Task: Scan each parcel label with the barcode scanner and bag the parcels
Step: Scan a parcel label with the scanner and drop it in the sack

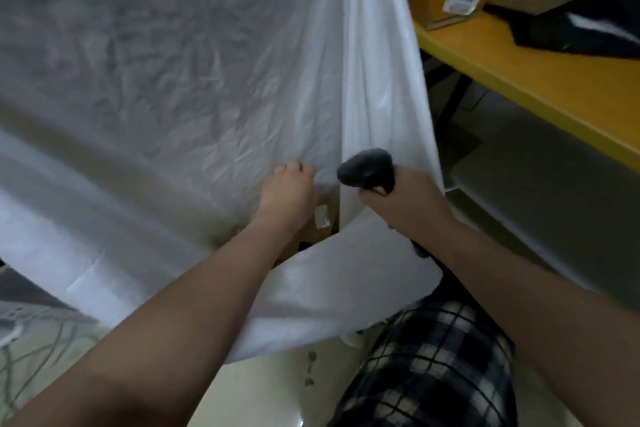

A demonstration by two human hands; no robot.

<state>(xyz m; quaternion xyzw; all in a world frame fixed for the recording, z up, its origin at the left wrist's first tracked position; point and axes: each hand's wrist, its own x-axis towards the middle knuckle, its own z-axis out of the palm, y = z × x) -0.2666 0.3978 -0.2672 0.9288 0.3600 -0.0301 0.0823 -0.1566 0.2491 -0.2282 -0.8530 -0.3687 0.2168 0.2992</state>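
A person's left hand (289,191) pinches the mouth of the white bag (173,80), the right hand (405,204) closes its grip round the scanner (367,168) and bag edge; a labelled parcel (320,222) lies inside, so holding the mouth wide seems wise.

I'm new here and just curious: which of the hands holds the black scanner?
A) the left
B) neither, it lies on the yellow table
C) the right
C: the right hand grips the scanner, while the left hand holds the bag by its edge.
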